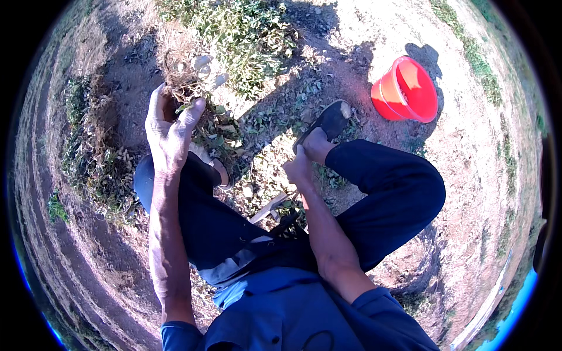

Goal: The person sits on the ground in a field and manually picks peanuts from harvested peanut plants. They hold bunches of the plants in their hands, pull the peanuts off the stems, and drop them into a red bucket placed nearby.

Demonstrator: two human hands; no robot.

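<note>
My left hand (pixel 173 125) is raised at the upper left, gripping a dry plant clump (pixel 182 77) by its stems. Roots and pale pods, which look like peanuts, show on the clump. My right hand (pixel 300 169) is near the middle, beside my shoe (pixel 327 123), with its fingers curled together; whether anything small is inside them cannot be told. At the upper right a red plastic bucket (pixel 390 98) leans to one side, with some small things partly visible inside.
A leafy heap of pulled plants (pixel 246 39) lies ahead. Another pile of plants with pods (pixel 103 166) lies to the left. Wooden pieces (pixel 270 207), perhaps a low seat, show between my legs. Furrowed soil (pixel 66 272) curves along the left.
</note>
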